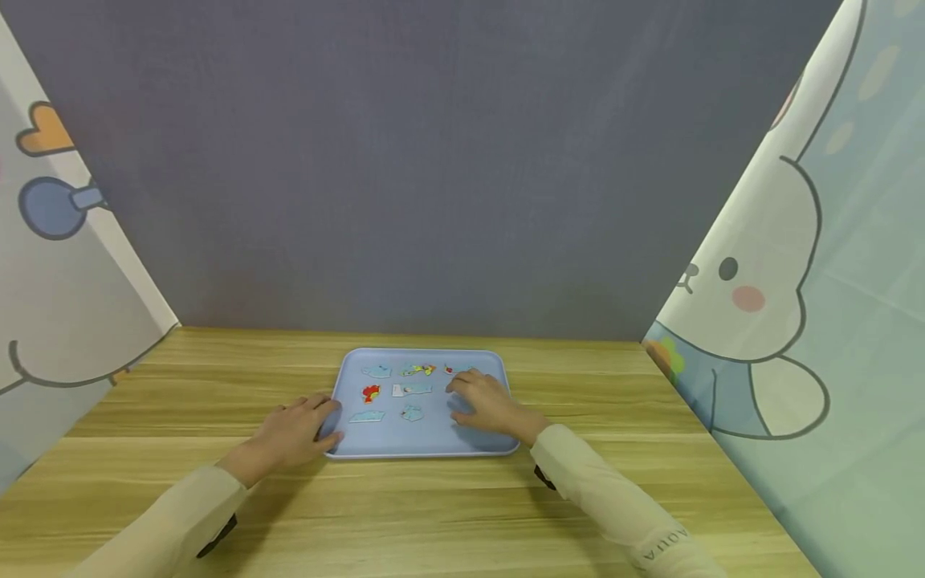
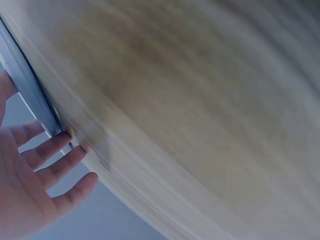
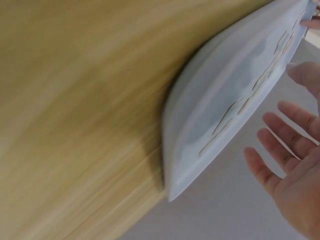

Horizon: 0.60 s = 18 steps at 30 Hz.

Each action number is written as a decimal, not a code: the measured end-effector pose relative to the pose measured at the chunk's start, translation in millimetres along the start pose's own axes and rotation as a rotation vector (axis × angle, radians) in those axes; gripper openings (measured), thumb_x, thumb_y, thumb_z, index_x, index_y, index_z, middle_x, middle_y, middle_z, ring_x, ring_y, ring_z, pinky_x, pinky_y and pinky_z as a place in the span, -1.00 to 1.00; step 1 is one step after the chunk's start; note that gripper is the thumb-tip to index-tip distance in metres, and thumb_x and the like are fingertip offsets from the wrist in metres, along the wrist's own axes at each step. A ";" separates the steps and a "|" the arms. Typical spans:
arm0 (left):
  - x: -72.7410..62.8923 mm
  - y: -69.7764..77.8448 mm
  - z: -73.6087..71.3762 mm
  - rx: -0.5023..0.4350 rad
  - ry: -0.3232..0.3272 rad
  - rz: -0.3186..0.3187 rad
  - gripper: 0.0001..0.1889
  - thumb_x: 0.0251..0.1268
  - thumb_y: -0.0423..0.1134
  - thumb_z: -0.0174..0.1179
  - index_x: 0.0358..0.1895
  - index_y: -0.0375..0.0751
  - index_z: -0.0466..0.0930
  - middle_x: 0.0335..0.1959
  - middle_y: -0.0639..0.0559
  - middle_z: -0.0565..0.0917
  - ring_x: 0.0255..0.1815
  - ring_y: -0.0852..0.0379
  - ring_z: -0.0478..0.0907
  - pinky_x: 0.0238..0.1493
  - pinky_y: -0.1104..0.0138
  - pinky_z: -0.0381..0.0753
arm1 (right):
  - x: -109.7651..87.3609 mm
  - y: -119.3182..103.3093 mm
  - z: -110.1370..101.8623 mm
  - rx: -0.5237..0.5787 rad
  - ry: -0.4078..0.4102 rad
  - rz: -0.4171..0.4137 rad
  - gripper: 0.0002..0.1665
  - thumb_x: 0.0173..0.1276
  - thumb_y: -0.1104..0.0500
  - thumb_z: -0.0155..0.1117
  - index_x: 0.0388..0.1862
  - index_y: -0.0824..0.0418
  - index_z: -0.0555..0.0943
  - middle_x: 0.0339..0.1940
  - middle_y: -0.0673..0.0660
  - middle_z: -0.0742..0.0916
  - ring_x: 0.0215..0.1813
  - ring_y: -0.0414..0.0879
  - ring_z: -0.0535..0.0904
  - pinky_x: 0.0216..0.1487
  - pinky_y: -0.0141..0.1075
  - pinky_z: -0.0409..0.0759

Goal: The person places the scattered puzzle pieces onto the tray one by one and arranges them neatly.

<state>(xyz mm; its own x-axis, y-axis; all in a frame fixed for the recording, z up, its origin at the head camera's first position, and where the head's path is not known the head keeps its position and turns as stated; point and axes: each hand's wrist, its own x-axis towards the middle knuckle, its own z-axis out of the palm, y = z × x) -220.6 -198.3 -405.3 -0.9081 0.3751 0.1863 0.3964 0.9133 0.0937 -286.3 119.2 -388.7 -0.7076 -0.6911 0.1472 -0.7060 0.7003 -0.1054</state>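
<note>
A light blue tray [image 1: 448, 443] holds several small flat cut-out pieces, spaced apart in rows. Among them are a red piece [image 1: 371, 393], a yellow-patterned piece [image 1: 419, 370], a white and pale blue piece [image 1: 412, 390] and a pale blue piece [image 1: 367, 417]. My left hand [image 1: 295, 431] rests at the tray's left edge, its fingers spread along the rim in the left wrist view. Over the tray's right part hovers my right hand [image 1: 491, 404], fingers loosely bent and nothing between them. It partly covers a piece [image 1: 450, 370] at the upper right.
The tray lies on a wood-grain table [image 1: 405, 514]. Behind the table rises a grey panel [image 1: 433, 177]. Printed cartoon curtains hang on both sides, with a white rabbit figure [image 1: 766, 265] on the right one.
</note>
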 end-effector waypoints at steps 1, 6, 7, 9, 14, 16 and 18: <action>-0.1 -0.3 0.3 0.000 0.000 0.000 -0.50 0.10 0.00 0.22 0.05 -0.24 0.48 0.08 -0.20 0.51 0.01 -0.22 0.51 -0.24 -0.12 0.51 | -2.2 2.5 -0.8 0.009 0.008 0.001 -0.53 0.18 0.03 0.28 0.04 0.18 0.52 0.09 0.07 0.58 0.12 -0.03 0.45 0.12 -0.09 0.46; -0.5 -2.9 2.4 0.001 0.006 0.003 -0.50 0.12 0.00 0.21 0.06 -0.23 0.48 0.08 -0.21 0.51 0.03 -0.23 0.50 -0.20 -0.14 0.50 | -12.9 16.6 -1.8 0.023 0.060 -0.001 -0.51 0.18 0.05 0.28 0.05 0.25 0.51 0.09 0.14 0.59 0.13 0.04 0.46 0.16 -0.09 0.44; -0.5 -3.5 3.0 0.003 0.009 0.003 -0.50 0.12 0.00 0.21 0.06 -0.23 0.49 0.07 -0.21 0.52 0.03 -0.23 0.50 -0.19 -0.14 0.50 | -15.1 19.7 -1.5 0.017 0.071 0.003 -0.50 0.18 0.04 0.28 0.05 0.25 0.51 0.09 0.15 0.59 0.13 0.05 0.47 0.16 -0.09 0.44; -0.6 -4.3 3.9 0.008 0.019 0.005 -0.52 0.12 -0.01 0.21 0.05 -0.23 0.49 0.07 -0.21 0.52 0.03 -0.24 0.50 -0.18 -0.15 0.49 | -19.9 25.2 -1.1 0.023 0.082 0.026 -0.48 0.18 0.03 0.28 0.07 0.27 0.50 0.09 0.16 0.58 0.14 0.06 0.46 0.17 -0.06 0.43; -0.9 -6.1 5.7 0.004 0.043 0.009 -0.54 0.12 -0.03 0.21 0.04 -0.23 0.51 0.07 -0.23 0.53 0.02 -0.25 0.51 -0.20 -0.15 0.50 | -32.0 38.7 -0.9 0.029 0.103 0.102 -0.44 0.19 0.00 0.27 0.11 0.25 0.47 0.14 0.18 0.55 0.19 0.09 0.43 0.20 0.02 0.38; -1.0 -6.5 5.4 -0.009 0.045 0.005 -0.53 0.12 -0.03 0.21 0.04 -0.23 0.51 0.07 -0.24 0.54 0.02 -0.26 0.51 -0.21 -0.15 0.51 | -36.9 44.0 -1.6 0.032 0.121 0.118 -0.43 0.18 -0.01 0.28 0.11 0.25 0.47 0.14 0.18 0.55 0.19 0.10 0.43 0.19 0.02 0.39; -1.1 -6.9 5.0 -0.024 0.043 -0.003 -0.53 0.12 -0.03 0.22 0.05 -0.24 0.50 0.07 -0.24 0.54 0.03 -0.26 0.51 -0.21 -0.15 0.51 | -42.1 49.4 -2.7 0.027 0.149 0.123 -0.43 0.17 0.01 0.30 0.10 0.27 0.47 0.13 0.19 0.55 0.17 0.11 0.44 0.15 0.01 0.42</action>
<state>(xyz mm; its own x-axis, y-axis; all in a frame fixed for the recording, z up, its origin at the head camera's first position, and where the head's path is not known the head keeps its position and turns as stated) -222.9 -204.2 -411.1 -0.9030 0.3642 0.2281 0.3969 0.9103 0.1180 -291.3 183.5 -397.4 -0.7775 -0.5655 0.2750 -0.6167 0.7713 -0.1576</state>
